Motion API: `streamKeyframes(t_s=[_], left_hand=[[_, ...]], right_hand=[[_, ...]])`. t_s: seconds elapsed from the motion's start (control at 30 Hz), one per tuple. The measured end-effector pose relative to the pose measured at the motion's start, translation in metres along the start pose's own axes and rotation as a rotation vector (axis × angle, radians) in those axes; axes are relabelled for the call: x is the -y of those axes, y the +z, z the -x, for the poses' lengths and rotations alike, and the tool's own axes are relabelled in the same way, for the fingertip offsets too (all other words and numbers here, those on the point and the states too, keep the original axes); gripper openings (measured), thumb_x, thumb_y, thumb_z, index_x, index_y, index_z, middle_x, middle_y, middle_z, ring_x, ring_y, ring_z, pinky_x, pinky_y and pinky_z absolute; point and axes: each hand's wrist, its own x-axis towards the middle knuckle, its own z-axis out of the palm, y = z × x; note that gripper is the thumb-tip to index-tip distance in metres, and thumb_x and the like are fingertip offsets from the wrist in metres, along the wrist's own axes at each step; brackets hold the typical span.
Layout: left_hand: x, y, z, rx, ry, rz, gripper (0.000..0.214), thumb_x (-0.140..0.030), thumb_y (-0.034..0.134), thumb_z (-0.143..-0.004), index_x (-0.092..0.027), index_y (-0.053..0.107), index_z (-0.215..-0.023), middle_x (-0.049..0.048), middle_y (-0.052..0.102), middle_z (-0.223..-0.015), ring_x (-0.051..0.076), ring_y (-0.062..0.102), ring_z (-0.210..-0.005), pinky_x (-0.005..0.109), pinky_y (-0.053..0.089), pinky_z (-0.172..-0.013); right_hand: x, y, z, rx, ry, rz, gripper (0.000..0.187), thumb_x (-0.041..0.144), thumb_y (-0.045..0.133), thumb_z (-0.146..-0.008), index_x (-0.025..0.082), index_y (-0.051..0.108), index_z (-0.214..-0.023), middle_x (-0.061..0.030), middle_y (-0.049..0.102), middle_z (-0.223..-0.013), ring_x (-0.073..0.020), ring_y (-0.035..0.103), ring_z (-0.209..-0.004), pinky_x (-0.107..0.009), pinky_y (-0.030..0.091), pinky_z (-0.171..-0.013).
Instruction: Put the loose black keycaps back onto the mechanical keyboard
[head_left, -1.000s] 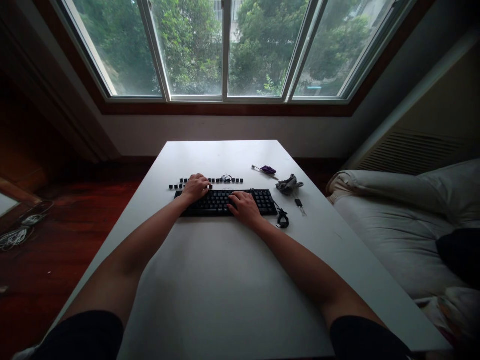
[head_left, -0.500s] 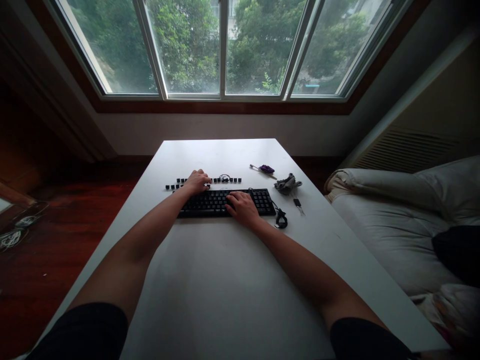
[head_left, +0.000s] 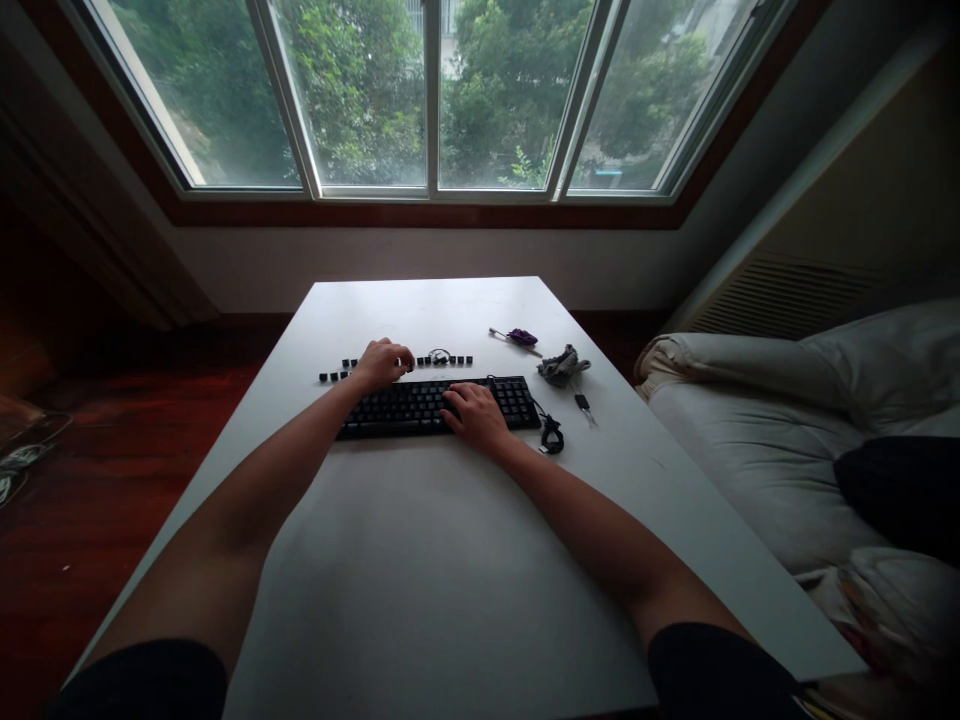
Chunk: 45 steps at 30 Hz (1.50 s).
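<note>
A black keyboard (head_left: 409, 408) lies across the white table. Just beyond its back edge is my left hand (head_left: 384, 364), its fingers bent down and pinched on a small black keycap (head_left: 409, 366) at the fingertips, partly hidden. My right hand (head_left: 477, 412) rests on the keyboard right of its middle, fingers spread over the keys and holding nothing. Behind the keyboard, loose black keycaps (head_left: 456, 360) stand in two rows, partly covered by my left hand. A thin dark wire loop (head_left: 439, 355) lies among them.
On the white table (head_left: 450, 560), right of the keyboard, lie a coiled black cable (head_left: 552, 436), a grey cloth (head_left: 562, 366), a small black-handled tool (head_left: 583, 403) and a purple item (head_left: 522, 337) beside a thin brush-like stick. A pale sofa (head_left: 720, 420) stands at the right.
The whole view has shifted a little, so everything sits further left in it. My left fingertips have lifted slightly with the keycap. My right hand stays on the keyboard.
</note>
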Motion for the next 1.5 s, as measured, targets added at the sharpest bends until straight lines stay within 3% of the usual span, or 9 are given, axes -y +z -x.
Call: streamKeyframes(t_s=[0.17,0.27,0.43,0.83,1.13,1.5], left_hand=[[-0.003,-0.007,0.017,0.216,-0.051,0.221,0.024,-0.031,0.063,-0.08,-0.028,0.078,-0.098,-0.0015,0.078,-0.093,0.019,0.069,-0.086,0.029,0.051,-0.079],[-0.006,-0.006,0.025,0.281,-0.067,0.247,0.025,-0.031,0.063,-0.08,-0.027,0.079,-0.098,-0.001,0.078,-0.095,0.02,0.07,-0.087,0.028,0.052,-0.079],[-0.011,-0.002,0.03,0.222,-0.097,0.161,0.025,-0.031,0.061,-0.081,-0.028,0.08,-0.097,0.0001,0.079,-0.096,0.022,0.071,-0.09,0.031,0.053,-0.085],[-0.019,-0.002,0.033,0.214,-0.108,0.094,0.025,-0.039,0.062,-0.087,-0.03,0.078,-0.105,-0.0002,0.079,-0.099,0.023,0.071,-0.096,0.033,0.05,-0.088],[-0.019,-0.003,0.035,0.137,-0.043,0.001,0.022,-0.039,0.062,-0.088,-0.029,0.08,-0.095,0.0025,0.078,-0.102,0.026,0.067,-0.101,0.038,0.048,-0.092],[-0.025,0.002,0.042,0.154,-0.137,0.04,0.023,-0.037,0.06,-0.093,-0.03,0.08,-0.103,0.0013,0.078,-0.109,0.025,0.067,-0.106,0.036,0.045,-0.096]], right_hand=[[0.0,0.0,0.0,-0.007,-0.006,0.001,0.036,0.04,0.058,-0.099,0.022,0.066,-0.128,-0.0122,0.062,-0.134,-0.0299,0.051,-0.126,-0.047,0.038,-0.108],[0.0,0.0,0.0,0.001,-0.003,-0.005,0.036,0.04,0.058,-0.098,0.022,0.066,-0.129,-0.0128,0.062,-0.134,-0.0305,0.051,-0.126,-0.048,0.038,-0.107],[0.0,-0.001,0.0,0.003,-0.003,-0.002,0.036,0.04,0.057,-0.099,0.022,0.066,-0.128,-0.0128,0.062,-0.134,-0.0304,0.051,-0.127,-0.048,0.038,-0.107],[0.001,-0.001,0.0,-0.009,-0.009,0.0,0.035,0.04,0.057,-0.099,0.022,0.066,-0.128,-0.0125,0.062,-0.133,-0.0307,0.051,-0.125,-0.048,0.038,-0.107],[0.001,-0.001,0.0,-0.004,-0.007,-0.001,0.036,0.041,0.057,-0.099,0.021,0.066,-0.128,-0.013,0.062,-0.134,-0.0307,0.051,-0.126,-0.047,0.037,-0.108],[-0.001,0.002,0.0,-0.013,-0.007,0.001,0.037,0.041,0.058,-0.099,0.021,0.066,-0.128,-0.0129,0.062,-0.133,-0.0312,0.051,-0.126,-0.048,0.037,-0.107]])
